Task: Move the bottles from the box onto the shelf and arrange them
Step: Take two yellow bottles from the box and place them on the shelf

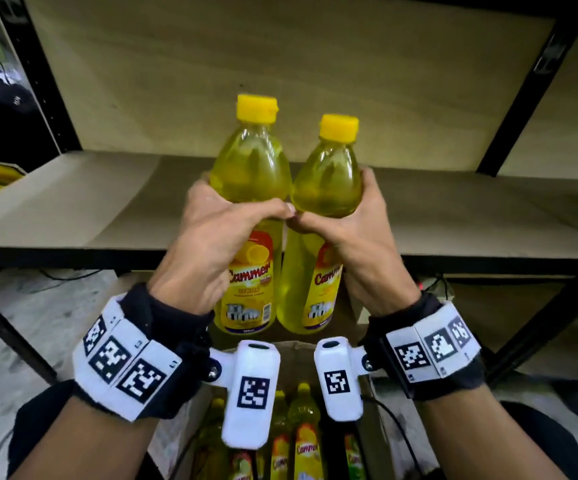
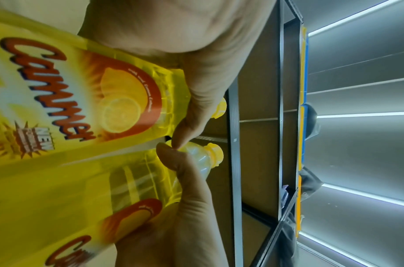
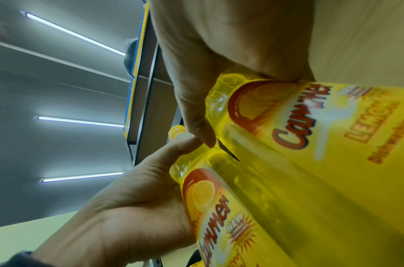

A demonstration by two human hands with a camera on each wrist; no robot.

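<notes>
The left hand (image 1: pixel 207 233) curls round one clear plastic bottle of yellow liquid with a yellow cap (image 1: pixel 251 161); the right hand (image 1: pixel 353 233) grips its twin bottle (image 1: pixel 325 181). Both are held upright, above the open cardboard box (image 1: pixel 374 410) before the bare wooden shelf board (image 1: pixel 72 209). Several bottles, perhaps five, remain boxed; none visibly shelved yet

Two yellow bottles held upright: left-held bottle (image 1: pixel 251 174) and right-held bottle (image 1: pixel 325 181), one per hand. Two hands. One shelf board (image 1: pixel 72 209) ahead. One box (image 1: pixel 301 348) below, holding at least five more bottles (image 1: pixel 306 441); exact count obscured.
</notes>
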